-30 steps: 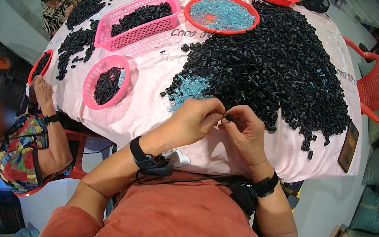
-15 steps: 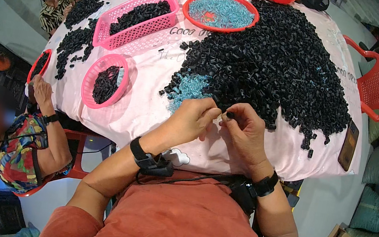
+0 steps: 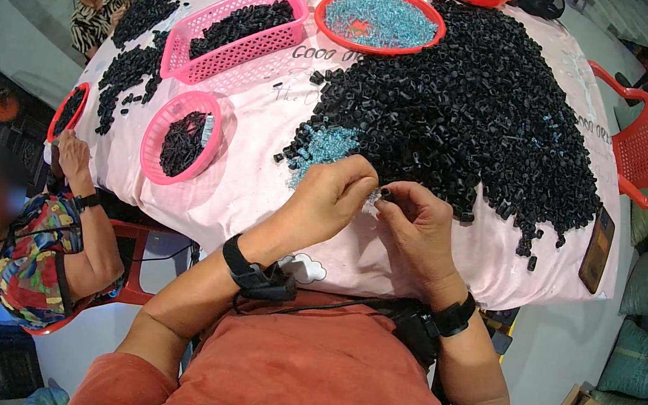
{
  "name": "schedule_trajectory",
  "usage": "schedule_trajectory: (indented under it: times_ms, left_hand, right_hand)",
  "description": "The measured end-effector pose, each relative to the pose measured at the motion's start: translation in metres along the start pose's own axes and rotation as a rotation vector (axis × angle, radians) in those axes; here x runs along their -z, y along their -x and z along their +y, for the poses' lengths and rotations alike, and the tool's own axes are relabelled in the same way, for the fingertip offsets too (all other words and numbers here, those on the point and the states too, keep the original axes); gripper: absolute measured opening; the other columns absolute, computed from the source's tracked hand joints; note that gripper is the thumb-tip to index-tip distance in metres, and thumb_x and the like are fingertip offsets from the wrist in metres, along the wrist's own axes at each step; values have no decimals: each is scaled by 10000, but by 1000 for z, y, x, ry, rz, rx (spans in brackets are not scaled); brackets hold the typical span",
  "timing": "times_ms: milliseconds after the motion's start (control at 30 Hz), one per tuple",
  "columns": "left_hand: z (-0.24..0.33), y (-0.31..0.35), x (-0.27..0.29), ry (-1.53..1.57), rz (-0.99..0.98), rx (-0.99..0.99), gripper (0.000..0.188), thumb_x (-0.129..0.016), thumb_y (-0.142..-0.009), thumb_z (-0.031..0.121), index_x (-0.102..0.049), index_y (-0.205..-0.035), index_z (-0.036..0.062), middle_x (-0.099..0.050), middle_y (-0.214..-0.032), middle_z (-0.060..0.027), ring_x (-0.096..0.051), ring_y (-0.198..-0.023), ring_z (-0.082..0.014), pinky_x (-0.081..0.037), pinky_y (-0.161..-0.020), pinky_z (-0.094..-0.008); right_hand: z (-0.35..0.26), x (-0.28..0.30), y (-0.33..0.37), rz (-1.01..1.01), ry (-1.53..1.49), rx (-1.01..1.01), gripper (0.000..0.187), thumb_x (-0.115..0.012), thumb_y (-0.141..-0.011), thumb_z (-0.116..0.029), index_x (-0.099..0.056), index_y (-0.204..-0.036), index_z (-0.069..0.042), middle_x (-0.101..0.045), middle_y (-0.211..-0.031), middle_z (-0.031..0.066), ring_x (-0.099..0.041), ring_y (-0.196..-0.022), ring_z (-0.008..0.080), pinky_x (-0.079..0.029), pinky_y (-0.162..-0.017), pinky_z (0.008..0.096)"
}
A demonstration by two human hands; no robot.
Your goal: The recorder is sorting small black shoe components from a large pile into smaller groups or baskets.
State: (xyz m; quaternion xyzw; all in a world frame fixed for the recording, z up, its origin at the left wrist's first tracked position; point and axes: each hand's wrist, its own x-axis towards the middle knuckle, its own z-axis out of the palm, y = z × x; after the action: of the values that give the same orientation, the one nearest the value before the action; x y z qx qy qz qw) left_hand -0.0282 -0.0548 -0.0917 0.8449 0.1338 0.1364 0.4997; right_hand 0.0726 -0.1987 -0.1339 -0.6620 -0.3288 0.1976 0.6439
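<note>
Both hands meet at the near edge of the table (image 3: 258, 192), right in front of the person. The left hand (image 3: 330, 199) is curled, fingers pressed together and bent in toward the right hand (image 3: 414, 221). The right hand's fingertips (image 3: 389, 198) pinch a small black piece (image 3: 384, 192); whether the left fingertips also grip it, I cannot tell, they are tucked out of sight. The two hands touch or nearly touch at the fingertips.

Just beyond the hands lies the big black heap (image 3: 473, 116), filling the right half of the pink cloth. At its near left edge, right by the left hand, sits a little blue pile (image 3: 324, 145).

Farther off, a red round tray (image 3: 380, 21) holds blue pieces. To its left is a long pink basket (image 3: 237, 28) with black pieces, and nearer, a round pink basket (image 3: 182, 138), also with black ones. A dark phone (image 3: 597, 250) lies at the right edge. A red chair (image 3: 646, 148) stands to the right of the table.

On the left, another person (image 3: 38, 242) in a patterned top sits at the table, one hand up at the edge.
</note>
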Motion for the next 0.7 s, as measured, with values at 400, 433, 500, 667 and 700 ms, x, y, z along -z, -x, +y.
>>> schedule_trajectory:
  times_ms: [400,433,500,667,700]
  left_hand:
    - [9,-4,-4,-158,91,-179,80,-574,-949,88,-599,-938,12,-579,-647,-115,-570,-553,-160,-451,-528,-297]
    - [9,-5,-3,-172,97,-197,73,-575,-945,81,-599,-938,13,-578,-646,-122,-572,-553,-167,-452,-529,-300]
    - [11,-5,-3,-171,94,-175,73,-579,-943,81,-601,-935,13,-580,-647,-122,-573,-554,-167,-452,-528,-301]
    - [7,-8,-3,-140,93,-158,70,-591,-935,76,-602,-927,8,-582,-650,-127,-570,-553,-165,-450,-525,-301]
    - [7,-7,-4,-155,72,-165,70,-593,-932,73,-606,-922,5,-585,-651,-130,-575,-553,-173,-454,-526,-305]
  right_hand:
    - [1,2,0,-16,-19,-24,136,-715,-837,-79,-705,-938,13,-698,-702,56,-633,-612,63,-503,-551,232]
    - [0,1,1,-16,-19,-24,136,-715,-837,-79,-705,-938,13,-698,-702,56,-633,-612,63,-503,-551,232]
    - [-5,1,1,-29,-89,-65,134,-707,-846,-75,-703,-944,16,-699,-705,51,-635,-615,66,-508,-556,232]
    - [-7,3,0,-32,-36,-47,138,-697,-857,-71,-699,-959,22,-703,-717,53,-646,-627,71,-515,-566,228]
    - [-6,2,0,-26,-46,-45,138,-694,-860,-69,-698,-962,24,-704,-719,54,-652,-633,74,-520,-571,227]
